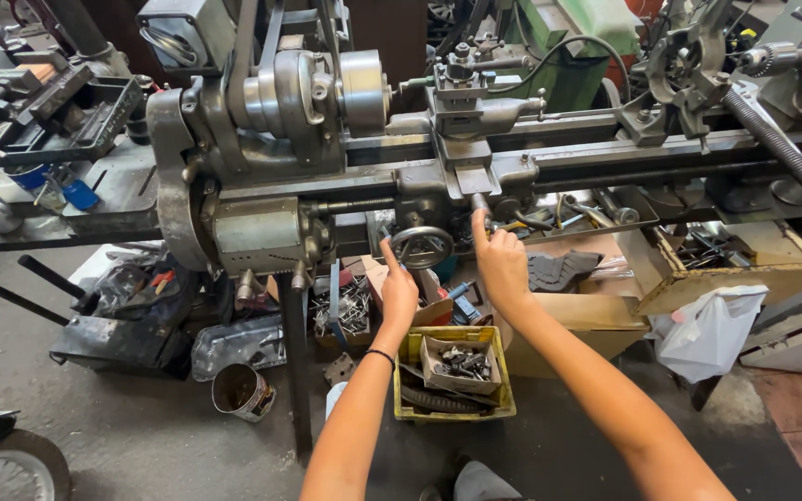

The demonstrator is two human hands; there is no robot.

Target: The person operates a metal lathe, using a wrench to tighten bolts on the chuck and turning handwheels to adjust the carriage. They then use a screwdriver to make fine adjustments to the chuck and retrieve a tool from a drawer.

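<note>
- Old grey metal lathe (345, 139) on a stand, seen from above; both bare arms reach in toward the carriage apron.
- Left hand (399, 292) is raised just left of the round carriage handwheel (421, 246); index finger points up near the rim, other fingers loosely curled. It grips nothing (touching the wheel or just short of it, can't tell).
- Right hand (501, 264) is just right of the same handwheel; index finger stretched up to a small crank handle (480, 202) under the cross-slide, fingertip at or on it. Remaining fingers half-folded, nothing clasped.
- The handwheel sits on the apron front, between the two hands, below the bed ways and to the right of the headstock.
- Step in hand, as I judge it: setting hands on the carriage controls, not yet turning anything.
- Next move would call for a real grasp: fingers wrapped round the wheel rim or the crank knob, wrists clear of the lead screw.
- Below: yellow crate (494, 371) holding a cardboard box of bolts, rusty tin can (241, 390), white plastic bag (709, 329), open wooden drawer (744, 269) of tools.
</note>
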